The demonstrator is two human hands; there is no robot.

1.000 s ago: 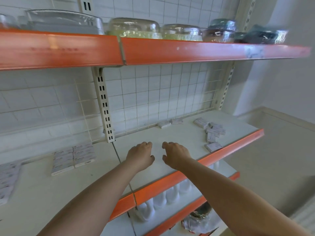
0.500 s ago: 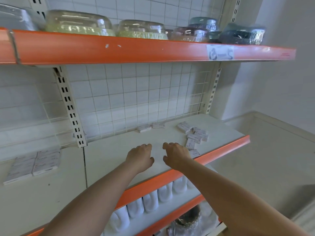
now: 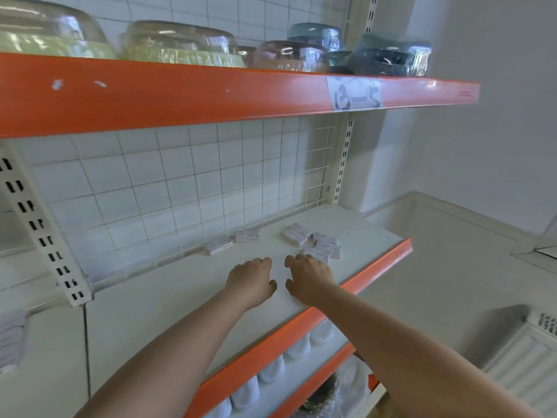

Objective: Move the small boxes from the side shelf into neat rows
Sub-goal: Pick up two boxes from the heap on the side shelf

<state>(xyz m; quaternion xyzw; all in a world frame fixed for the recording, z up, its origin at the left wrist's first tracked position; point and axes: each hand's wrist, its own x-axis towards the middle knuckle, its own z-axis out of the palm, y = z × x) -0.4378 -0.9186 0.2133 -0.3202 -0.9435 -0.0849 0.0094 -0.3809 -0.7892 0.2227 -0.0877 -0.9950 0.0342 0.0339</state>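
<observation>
Several small white boxes (image 3: 316, 241) lie in a loose heap on the white shelf (image 3: 168, 285), toward its right end. Two more small boxes, one (image 3: 218, 245) and another (image 3: 247, 236), sit apart against the wire grid at the back. My left hand (image 3: 252, 280) hovers over the shelf with loosely curled fingers and holds nothing. My right hand (image 3: 307, 277) is beside it, fingers loosely curled, its fingertips close to the nearest box of the heap. I cannot tell whether they touch it.
An orange-edged upper shelf (image 3: 211, 95) carries wrapped bowls (image 3: 180, 45) overhead. A slotted upright (image 3: 42, 236) divides the shelf bays. White containers (image 3: 271, 369) stand on the lower shelf. A wall corner and radiator (image 3: 530, 357) are to the right.
The view has swung to the right and the heap of boxes now lies just ahead of my right hand. The rows of boxes on the left bay have slid out of view.
</observation>
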